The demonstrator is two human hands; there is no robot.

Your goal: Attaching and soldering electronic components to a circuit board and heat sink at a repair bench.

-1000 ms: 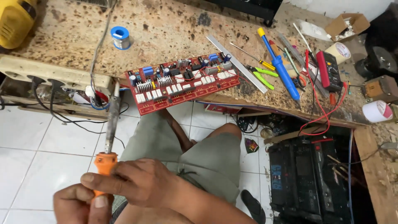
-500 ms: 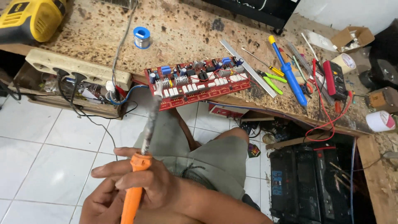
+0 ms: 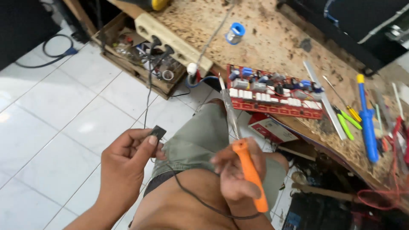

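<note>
Two things are in the person's hands at once. The right hand point(image 3: 238, 179) is closed around the orange handle of a soldering iron point(image 3: 243, 157), whose long metal shaft points up and away, its tip hanging over the person's thigh just short of the red circuit board point(image 3: 272, 96) at the counter point(image 3: 272, 38) edge. The left hand point(image 3: 128, 166) pinches a small dark flat part point(image 3: 158, 132) between thumb and fingertips, held out over the white tiled floor point(image 3: 55, 127).

As I see it, the worst risk is the iron's shaft: if it is hot, it passes close above the grey-green shorts point(image 3: 200, 140) and bare skin, so a slip of the wrist could burn. Its black cord point(image 3: 196, 198) loops across the right forearm, and a tug there might jerk the tip aside. The little part is held only lightly and could drop to the tiles. The circuit board overhangs the counter edge, so a knock might tip it off. Beyond it lie a spool of solder point(image 3: 235, 33), a blue-handled tool point(image 3: 367, 123) and green-handled cutters point(image 3: 347, 123), all well apart from the hands.
</note>
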